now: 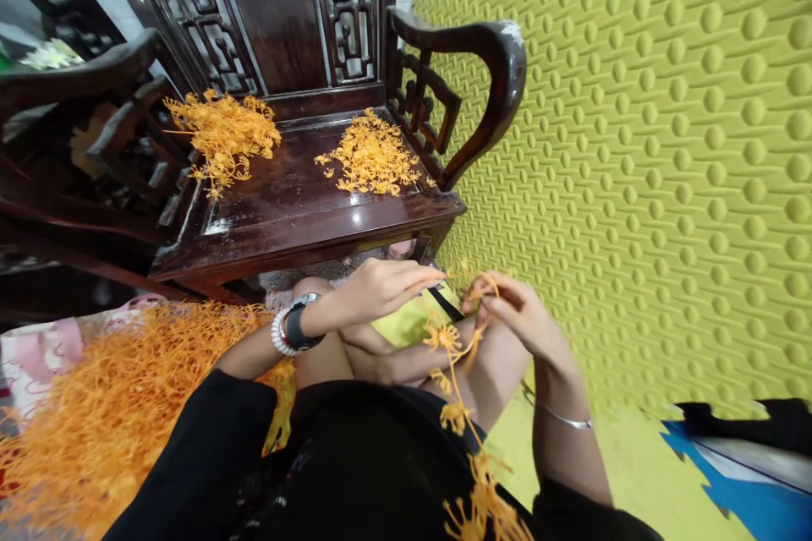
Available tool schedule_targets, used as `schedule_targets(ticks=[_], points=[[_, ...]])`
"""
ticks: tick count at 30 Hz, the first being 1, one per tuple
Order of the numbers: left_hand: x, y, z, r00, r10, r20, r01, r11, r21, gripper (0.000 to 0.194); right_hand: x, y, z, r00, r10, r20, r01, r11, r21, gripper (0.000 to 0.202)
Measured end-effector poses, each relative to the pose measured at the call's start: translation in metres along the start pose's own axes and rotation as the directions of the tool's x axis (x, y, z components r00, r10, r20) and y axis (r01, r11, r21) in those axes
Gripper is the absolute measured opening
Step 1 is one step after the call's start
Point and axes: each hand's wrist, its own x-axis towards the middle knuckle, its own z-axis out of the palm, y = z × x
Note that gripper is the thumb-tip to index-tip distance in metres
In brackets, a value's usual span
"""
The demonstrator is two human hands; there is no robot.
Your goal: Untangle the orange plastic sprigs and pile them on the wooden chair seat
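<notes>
My left hand (384, 286) reaches right over my lap, its fingers pressed together near a small orange piece at the fingertips. Facing it, my right hand (517, 313) has its fingers closed on an orange strand. From there the strand (452, 380) hangs down over my leg and black shirt, with several frilly orange pieces along it. Up on the dark wooden chair seat (285, 203) lie two heaps: a tangled orange heap (228, 135) at the left and a heap of small orange pieces (374, 154) at the right.
A large orange pile (139, 406) lies at the lower left beside a pink and white cloth bag (38, 355). The chair's curved armrest (495, 84) juts out beside the yellow textured wall covering (634, 144). A blue mat piece (754, 482) is at the lower right.
</notes>
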Motion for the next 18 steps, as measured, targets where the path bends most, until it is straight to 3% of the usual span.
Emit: schedule_targets(ticks=[2, 7, 9, 13, 18], points=[[-0.001, 0.004, 0.002, 0.996, 0.029, -0.090, -0.030, 0.999, -0.011, 0.026, 0.008, -0.006, 0.013, 1.000, -0.010, 0.006, 0.011, 0.987, -0.162, 0.045], [-0.006, 0.001, -0.003, 0.979, -0.041, -0.197, 0.060, 0.994, 0.091, 0.034, 0.016, -0.013, 0.034, 0.961, 0.022, 0.276, 0.074, 0.940, -0.332, 0.034], [-0.009, -0.005, -0.012, 0.955, -0.108, -0.275, 0.148, 0.981, 0.126, 0.043, 0.014, -0.013, 0.033, 0.960, 0.057, 0.276, 0.032, 0.950, -0.311, 0.040], [-0.014, -0.017, -0.032, 0.887, -0.248, -0.390, 0.287, 0.957, 0.043, 0.045, 0.010, -0.011, 0.028, 0.974, 0.105, 0.202, -0.066, 0.980, -0.190, 0.043], [-0.023, -0.028, -0.045, 0.799, -0.271, -0.537, 0.412, 0.897, 0.160, 0.047, 0.009, -0.008, 0.031, 0.977, 0.144, 0.157, -0.144, 0.990, -0.011, 0.048]])
